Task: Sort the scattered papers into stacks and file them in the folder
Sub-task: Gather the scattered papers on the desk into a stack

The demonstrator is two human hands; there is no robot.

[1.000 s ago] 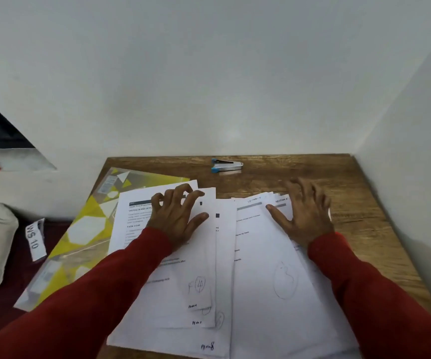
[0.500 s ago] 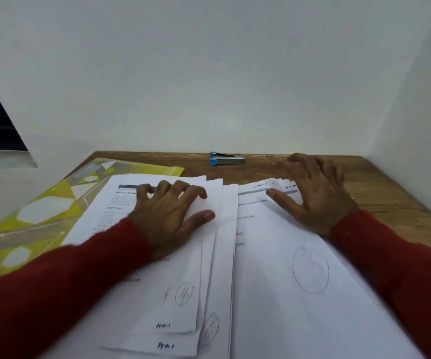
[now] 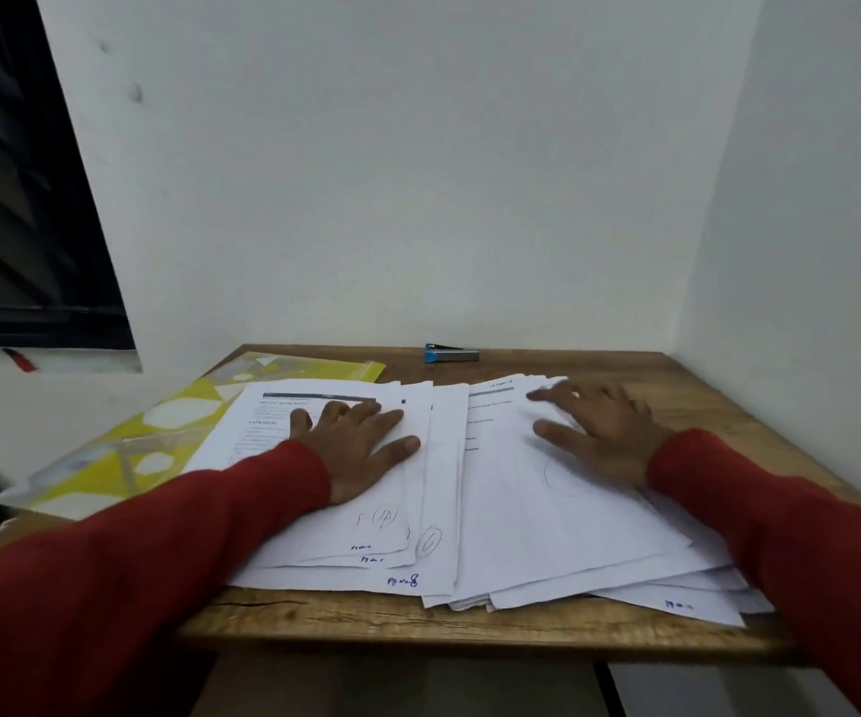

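Two loose spreads of white printed papers cover the wooden table. The left pile carries handwritten page numbers near its lower edges. The right pile is fanned out toward the right front corner. My left hand lies flat on the left pile, fingers spread, holding nothing. My right hand rests flat on the right pile, fingers spread toward its top edge. A yellow and white patterned folder lies at the left, partly under the left pile and overhanging the table's left edge.
A small blue and silver stapler sits at the back edge of the table against the white wall. Another wall closes the right side. A dark window is at the upper left, with a red object on its sill.
The view has tilted up and pulled back, showing the table's front edge. Both hands stay flat on the papers; the right hand has slid slightly toward the top of its pile.
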